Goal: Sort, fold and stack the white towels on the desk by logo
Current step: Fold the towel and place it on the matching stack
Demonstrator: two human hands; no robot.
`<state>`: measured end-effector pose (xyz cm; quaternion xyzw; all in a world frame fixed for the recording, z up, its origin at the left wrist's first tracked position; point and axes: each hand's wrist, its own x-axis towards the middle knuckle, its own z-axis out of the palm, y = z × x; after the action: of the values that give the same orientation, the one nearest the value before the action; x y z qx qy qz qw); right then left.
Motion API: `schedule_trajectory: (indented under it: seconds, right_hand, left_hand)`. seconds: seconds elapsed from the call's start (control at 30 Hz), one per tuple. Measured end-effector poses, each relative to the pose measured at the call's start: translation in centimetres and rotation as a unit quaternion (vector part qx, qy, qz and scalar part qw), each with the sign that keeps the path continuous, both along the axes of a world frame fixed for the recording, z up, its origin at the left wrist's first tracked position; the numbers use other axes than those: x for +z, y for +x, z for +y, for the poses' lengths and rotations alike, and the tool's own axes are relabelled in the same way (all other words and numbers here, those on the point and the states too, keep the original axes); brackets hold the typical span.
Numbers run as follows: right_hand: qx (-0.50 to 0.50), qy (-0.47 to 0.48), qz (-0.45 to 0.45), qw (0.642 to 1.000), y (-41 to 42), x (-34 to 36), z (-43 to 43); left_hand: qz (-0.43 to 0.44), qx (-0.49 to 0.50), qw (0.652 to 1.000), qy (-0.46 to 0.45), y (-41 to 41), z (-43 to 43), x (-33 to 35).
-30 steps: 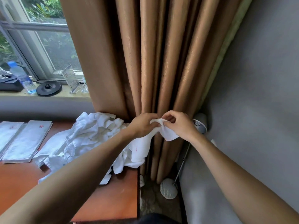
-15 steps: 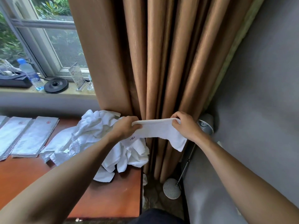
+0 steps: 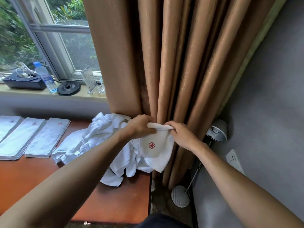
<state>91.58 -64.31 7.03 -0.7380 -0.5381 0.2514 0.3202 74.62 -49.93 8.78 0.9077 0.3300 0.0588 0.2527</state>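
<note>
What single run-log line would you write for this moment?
left hand: grips towel | right hand: grips towel | logo: red flower, facing camera | pile: unsorted, on desk

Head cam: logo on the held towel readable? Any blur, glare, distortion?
Head view: sharp; the red flower logo on the held towel, gripped by left hand and right hand, reads clearly. Head view: soft window daylight, mild sheen on the curtain, no harsh glare. Head view: wide-angle bowing toward the edges.

— Where does the towel heap [image 3: 98,139] lie?
— On the desk [image 3: 115,203], far right; folded stacks [image 3: 47,137] lie to its left.
— Behind it?
— The curtain [image 3: 164,63]; a floor lamp [image 3: 217,130] stands right of the desk.
</note>
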Motion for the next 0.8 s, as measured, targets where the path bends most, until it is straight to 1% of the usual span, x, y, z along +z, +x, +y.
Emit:
schedule_trajectory:
  seconds: [0.07, 0.1, 0.13, 0.17, 0.23, 0.27, 0.37, 0.43, 0.53, 0.57, 0.6, 0.7, 0.8]
  right_hand:
    - [-0.014, -0.025, 0.038, 0.999, 0.3, 0.0, 0.0]
    - [-0.013, -0.039, 0.046, 0.998, 0.3, 0.0, 0.0]
    - [-0.009, -0.047, 0.048, 0.998, 0.2, 0.0, -0.1]
    - [-0.004, -0.045, 0.052, 0.998, 0.1, 0.0, 0.0]
    - [-0.004, -0.026, 0.067, 0.997, -0.3, 0.3, 0.1]
    - [-0.009, -0.013, 0.067, 0.998, -0.5, 0.4, 0.4]
    - [-0.027, 0.046, 0.024, 0.998, -0.9, 0.6, 1.0]
    - [-0.038, 0.067, 0.024, 0.997, -0.7, 0.5, 1.2]
    - [-0.056, 0.081, 0.063, 0.993, -0.2, 0.3, 0.8]
    - [-0.061, 0.082, 0.076, 0.992, 0.0, 0.1, 0.6]
    - [-0.065, 0.083, 0.084, 0.991, 0.1, 0.0, 0.5]
    - [-0.062, 0.081, 0.076, 0.992, 0.4, -0.3, 0.2]
    - [-0.063, 0.088, 0.073, 0.991, 0.5, -0.4, 0.1]
  left_hand:
    - [-0.084, 0.045, 0.993, -0.069, -1.2, 0.7, -0.6]
    - [-0.134, 0.071, 0.982, -0.109, -1.5, 0.8, -0.9]
    - [-0.172, 0.09, 0.971, -0.138, -1.7, 0.9, -1.0]
    - [-0.192, 0.095, 0.965, -0.155, -1.5, 0.8, -1.0]
    - [-0.196, 0.061, 0.964, -0.168, -0.9, 0.5, -0.9]
    - [-0.193, 0.034, 0.968, -0.157, -0.4, 0.2, -0.8]
    - [-0.185, -0.014, 0.98, -0.078, 0.7, -0.5, -0.2]
    - [-0.177, -0.023, 0.982, -0.061, 0.6, -0.1, 0.1]
    - [-0.119, -0.006, 0.987, -0.107, -0.7, 0.6, -0.5]
    - [-0.112, 0.007, 0.985, -0.128, -1.2, 0.8, -1.0]
    - [-0.124, 0.026, 0.98, -0.152, -1.7, 0.8, -1.5]
    - [-0.2, 0.087, 0.953, -0.21, -2.3, 0.6, -2.2]
    - [-0.222, 0.075, 0.952, -0.198, -2.1, 0.3, -1.8]
